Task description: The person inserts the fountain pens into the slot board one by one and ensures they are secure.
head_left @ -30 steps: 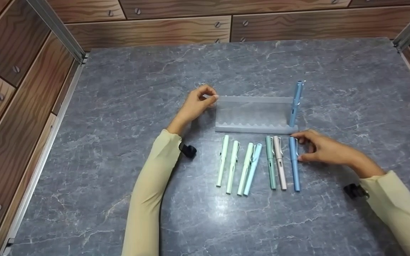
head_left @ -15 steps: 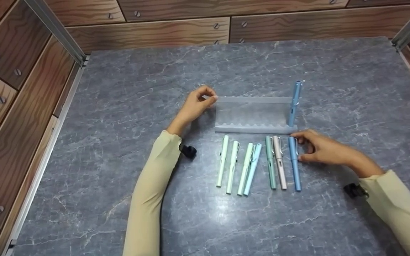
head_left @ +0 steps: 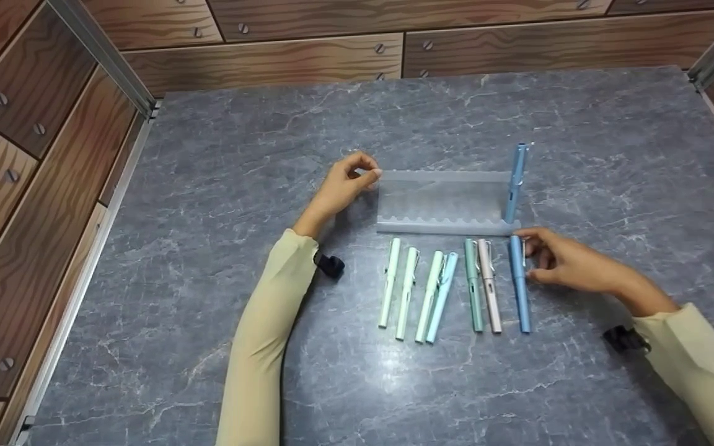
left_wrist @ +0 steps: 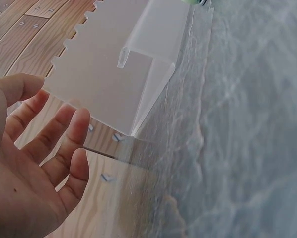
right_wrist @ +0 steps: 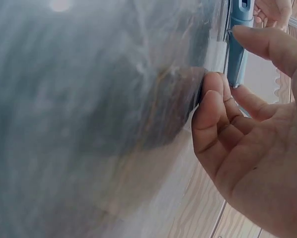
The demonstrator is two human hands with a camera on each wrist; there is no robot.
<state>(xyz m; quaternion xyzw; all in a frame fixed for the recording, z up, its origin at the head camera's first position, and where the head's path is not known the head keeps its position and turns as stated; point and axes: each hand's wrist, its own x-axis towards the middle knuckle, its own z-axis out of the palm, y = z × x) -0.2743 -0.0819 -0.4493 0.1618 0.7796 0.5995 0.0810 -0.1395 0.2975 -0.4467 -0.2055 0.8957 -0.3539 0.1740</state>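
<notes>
I see a frosted, notched rack (head_left: 444, 199); the left hand (head_left: 339, 187) pinches its corner. The slim blue pen (head_left: 520, 288) lies on the marbled counter (head_left: 239, 142), held between the right hand's (head_left: 571, 265) thumb and index finger.

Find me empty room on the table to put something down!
Bare table lies behind the clear rack up to the wood-patterned wall, and left of the left sleeve. It's crowded in front of the rack, with seven pens and the right hand.
</notes>
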